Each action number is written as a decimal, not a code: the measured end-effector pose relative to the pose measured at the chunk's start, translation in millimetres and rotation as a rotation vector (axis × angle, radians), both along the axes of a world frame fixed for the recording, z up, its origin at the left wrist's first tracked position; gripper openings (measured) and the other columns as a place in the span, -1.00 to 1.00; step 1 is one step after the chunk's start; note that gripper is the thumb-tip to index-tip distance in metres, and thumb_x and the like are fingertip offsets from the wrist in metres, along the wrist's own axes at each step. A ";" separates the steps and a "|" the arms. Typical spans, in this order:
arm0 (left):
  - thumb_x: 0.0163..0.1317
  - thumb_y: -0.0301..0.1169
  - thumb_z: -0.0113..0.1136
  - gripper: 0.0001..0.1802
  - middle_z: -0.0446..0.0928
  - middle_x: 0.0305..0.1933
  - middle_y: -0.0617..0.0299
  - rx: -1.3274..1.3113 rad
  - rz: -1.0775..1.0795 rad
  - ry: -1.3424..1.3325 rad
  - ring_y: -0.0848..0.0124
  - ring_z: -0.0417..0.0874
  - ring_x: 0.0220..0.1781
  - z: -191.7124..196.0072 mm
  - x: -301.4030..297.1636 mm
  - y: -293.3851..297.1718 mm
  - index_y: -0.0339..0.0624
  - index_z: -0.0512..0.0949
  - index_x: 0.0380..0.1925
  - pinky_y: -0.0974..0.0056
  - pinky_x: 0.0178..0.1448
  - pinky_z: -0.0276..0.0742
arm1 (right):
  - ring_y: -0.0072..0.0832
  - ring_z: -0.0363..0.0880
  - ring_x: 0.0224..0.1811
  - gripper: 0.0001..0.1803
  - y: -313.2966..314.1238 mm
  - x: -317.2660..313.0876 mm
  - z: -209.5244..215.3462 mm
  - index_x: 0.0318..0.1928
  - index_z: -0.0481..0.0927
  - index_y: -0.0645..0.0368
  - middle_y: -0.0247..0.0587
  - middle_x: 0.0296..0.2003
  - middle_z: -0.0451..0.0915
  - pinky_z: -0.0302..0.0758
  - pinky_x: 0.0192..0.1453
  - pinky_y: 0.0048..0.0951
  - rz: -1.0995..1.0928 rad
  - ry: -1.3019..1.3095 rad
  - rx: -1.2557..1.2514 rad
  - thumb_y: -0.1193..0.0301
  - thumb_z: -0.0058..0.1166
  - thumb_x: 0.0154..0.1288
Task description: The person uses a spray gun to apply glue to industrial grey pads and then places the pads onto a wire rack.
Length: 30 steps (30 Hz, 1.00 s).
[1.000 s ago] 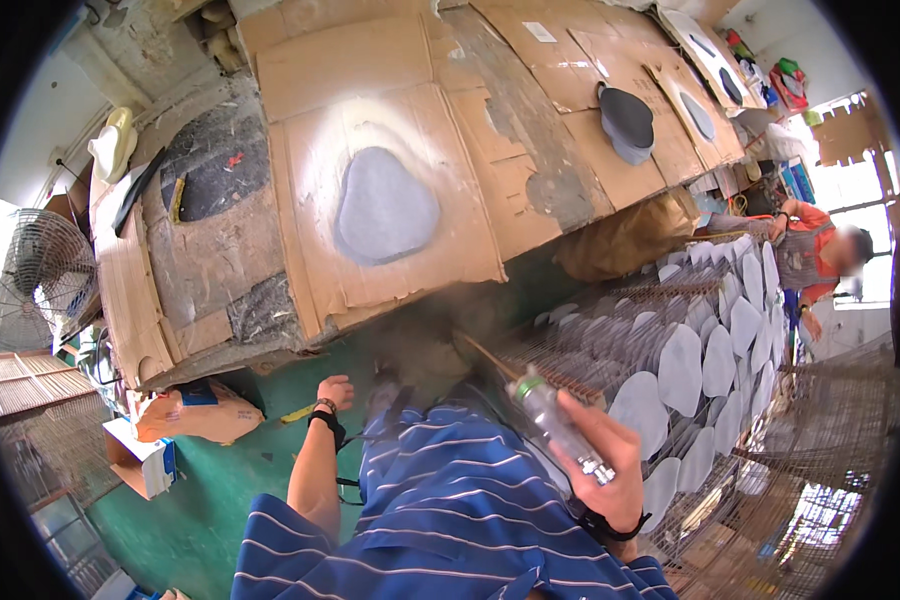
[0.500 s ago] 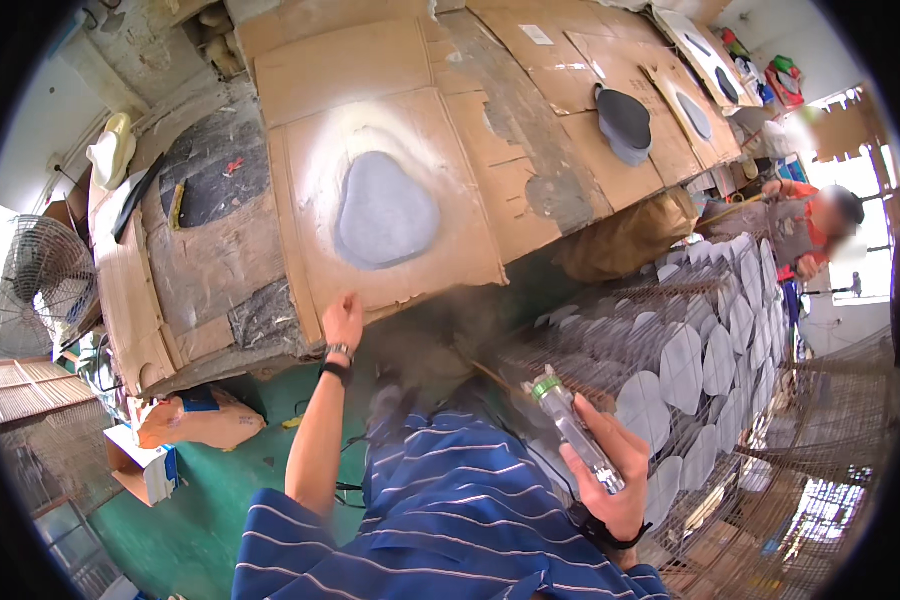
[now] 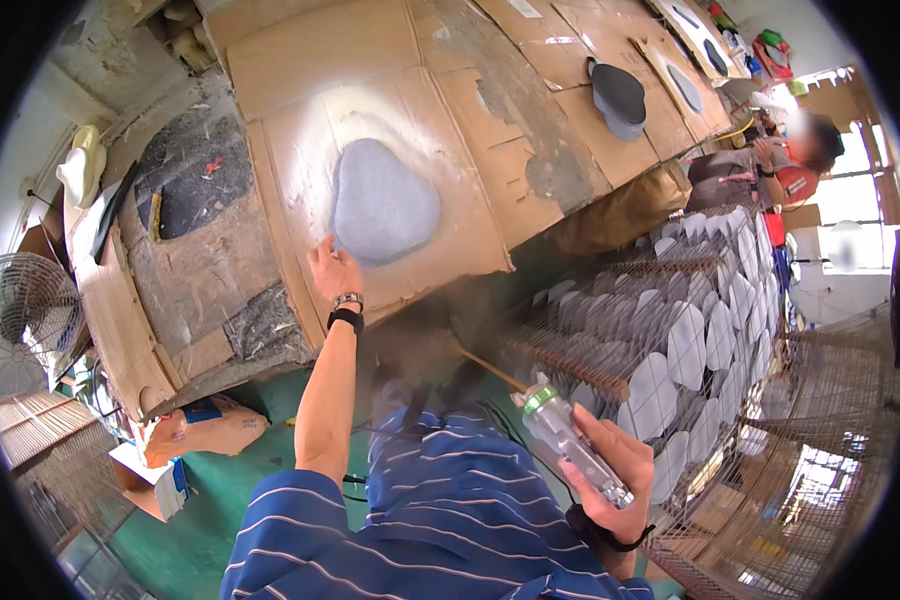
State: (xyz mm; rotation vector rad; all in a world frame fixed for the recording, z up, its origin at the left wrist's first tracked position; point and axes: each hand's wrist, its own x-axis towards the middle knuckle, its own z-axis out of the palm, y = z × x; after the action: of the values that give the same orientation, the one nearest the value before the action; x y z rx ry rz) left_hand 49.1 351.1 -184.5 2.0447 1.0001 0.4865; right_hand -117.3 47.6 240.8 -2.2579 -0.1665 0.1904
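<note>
A smooth grey pad (image 3: 385, 205), rounded and roughly pear-shaped, lies flat on a cardboard sheet (image 3: 460, 235) dusted white around it. My left hand (image 3: 334, 272) is at the pad's lower left edge, fingers partly extended and holding nothing I can see; whether the fingertips touch the edge is unclear. Low on the right, my right hand (image 3: 615, 470) grips a silvery, clear-looking cylindrical tool (image 3: 575, 445) with a green ring near its front end. That tool points up and left, away from my palm.
A darker grey pad (image 3: 620, 100) sits farther right on the cardboard-covered table. Wire racks (image 3: 690, 340) filled with grey oval pieces stand to my right. A person (image 3: 795, 165) is beyond them. A fan (image 3: 32, 305) and an open box (image 3: 150, 480) are at left.
My left hand has moved up from the table's front edge to the pad's lower left edge, its fingers opening out. The right hand with the tool has shifted slightly down. The person beyond has turned.
</note>
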 end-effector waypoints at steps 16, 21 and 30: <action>0.01 -0.37 0.37 -0.76 0.59 -0.15 0.17 0.252 -0.178 0.089 0.10 0.67 -0.06 38.2 29.7 -17.5 0.10 0.73 -0.24 0.05 -0.01 0.62 | -0.27 0.67 -0.33 -0.39 -18.1 -40.4 -1.4 0.20 0.60 0.38 0.02 -0.30 0.66 0.53 -0.17 -0.45 -0.188 -0.039 -0.047 0.65 0.30 0.04; 0.07 -0.54 0.29 -0.49 0.55 -0.49 0.23 -0.910 0.219 -0.408 0.25 0.67 -0.38 47.5 105.0 -28.7 0.02 0.54 0.10 -0.01 -0.16 0.68 | -0.22 0.66 -0.31 -0.40 -51.3 -72.3 -9.7 0.20 0.59 0.36 0.04 -0.26 0.67 0.54 -0.15 -0.40 -0.222 -0.071 0.045 0.63 0.34 0.06; 0.08 -0.64 0.20 -0.60 0.58 -0.32 0.28 -0.997 -0.609 -0.635 0.34 0.64 -0.32 292.4 165.0 -113.2 -0.15 0.53 -0.03 0.05 -0.17 0.66 | -0.05 0.66 -0.22 -0.27 -118.9 -137.9 -39.9 0.29 0.53 0.26 0.02 -0.17 0.67 0.58 -0.12 -0.29 -0.300 -0.118 0.139 0.70 0.31 0.00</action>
State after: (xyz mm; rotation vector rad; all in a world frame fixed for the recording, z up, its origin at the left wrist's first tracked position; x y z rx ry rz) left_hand 214.1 238.0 107.9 1.0658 0.1152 0.1981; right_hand -255.2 -71.4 200.9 -2.1254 0.0950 -0.1109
